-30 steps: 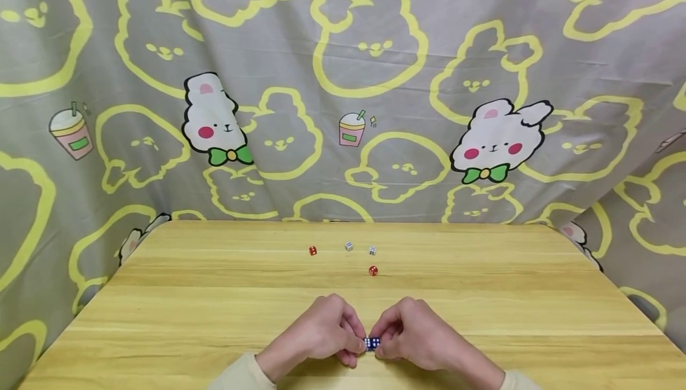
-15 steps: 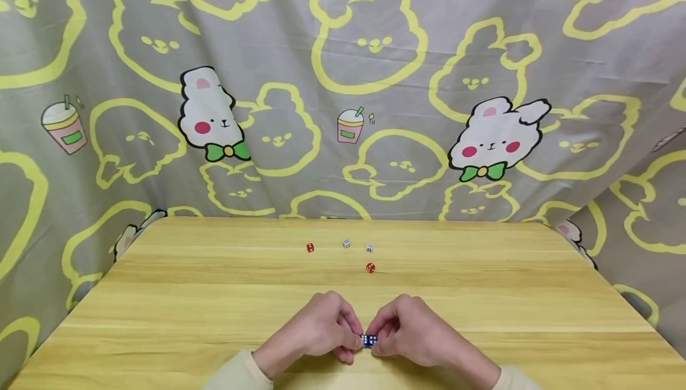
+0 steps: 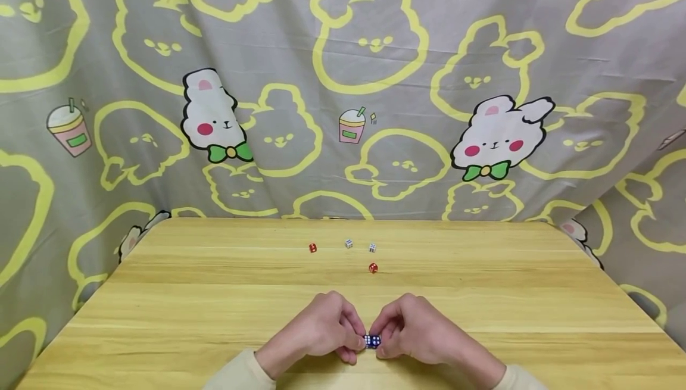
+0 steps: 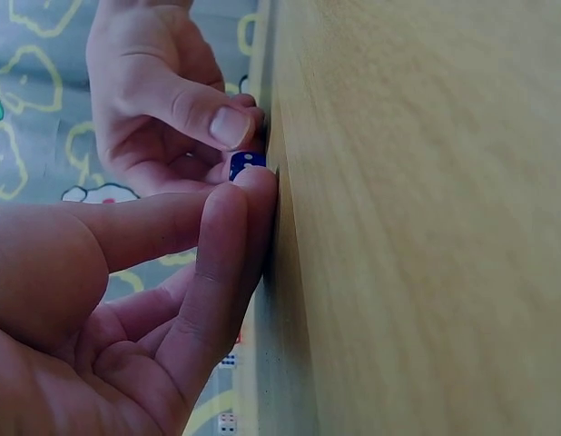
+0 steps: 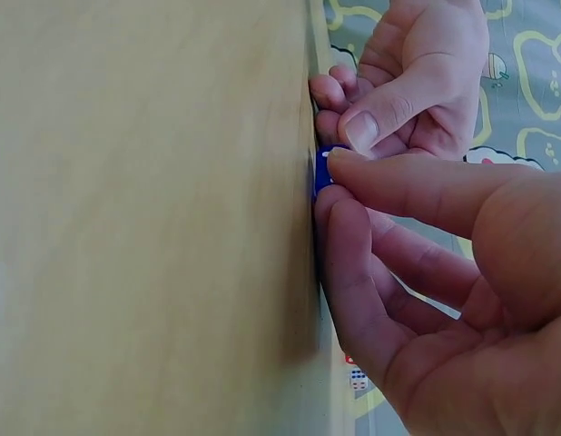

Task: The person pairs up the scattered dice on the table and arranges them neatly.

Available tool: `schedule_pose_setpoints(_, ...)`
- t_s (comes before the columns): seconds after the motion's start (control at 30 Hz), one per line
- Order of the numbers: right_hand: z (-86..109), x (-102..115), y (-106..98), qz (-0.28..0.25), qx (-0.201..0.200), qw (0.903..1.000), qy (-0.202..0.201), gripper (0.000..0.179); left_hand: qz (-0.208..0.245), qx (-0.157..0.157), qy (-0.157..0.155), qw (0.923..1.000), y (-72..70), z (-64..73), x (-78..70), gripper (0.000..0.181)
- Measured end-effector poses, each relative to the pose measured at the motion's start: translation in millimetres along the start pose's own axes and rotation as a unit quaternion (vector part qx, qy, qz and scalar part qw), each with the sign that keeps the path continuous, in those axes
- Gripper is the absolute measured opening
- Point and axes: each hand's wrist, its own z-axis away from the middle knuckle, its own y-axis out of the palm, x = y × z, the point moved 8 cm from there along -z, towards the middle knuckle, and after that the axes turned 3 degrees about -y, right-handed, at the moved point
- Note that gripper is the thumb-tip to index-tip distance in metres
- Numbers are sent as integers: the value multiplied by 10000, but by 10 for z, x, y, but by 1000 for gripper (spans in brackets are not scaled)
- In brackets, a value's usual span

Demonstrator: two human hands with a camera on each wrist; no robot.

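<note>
Two blue dice with white pips sit side by side near the table's front edge. My left hand (image 3: 329,327) pinches the left blue die (image 3: 367,341) between thumb and fingers. From the other side, my right hand (image 3: 418,330) pinches the right blue die (image 3: 376,341). In the left wrist view, a blue die (image 4: 248,163) shows low by the tabletop, partly covered by fingertips. The right wrist view has a blue die (image 5: 323,168) partly behind the right thumb, with the left thumb close above it.
Farther back on the wooden table (image 3: 214,295) lie a red die (image 3: 313,247), a white die (image 3: 349,243), another white die (image 3: 372,247) and a second red die (image 3: 373,268). A patterned grey curtain (image 3: 300,56) hangs behind the table.
</note>
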Motion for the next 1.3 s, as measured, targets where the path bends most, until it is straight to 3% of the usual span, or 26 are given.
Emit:
schedule_pose_setpoints(0.97, -11, -41, -2, -172, 59, 9998, 78, 20, -137, -44, 12, 9999, -20, 25, -26, 14)
schedule_pose_setpoints(1.13, -3, -38, -3, -149, 32, 9998, 90, 20, -199, -120, 175, 9996, -85, 37, -74, 12)
schedule_pose_setpoints(1.3, -7, -25, 5, -65, 17, 10000, 39, 20, -351, -406, 377, 9978, -232, 55, -116, 7)
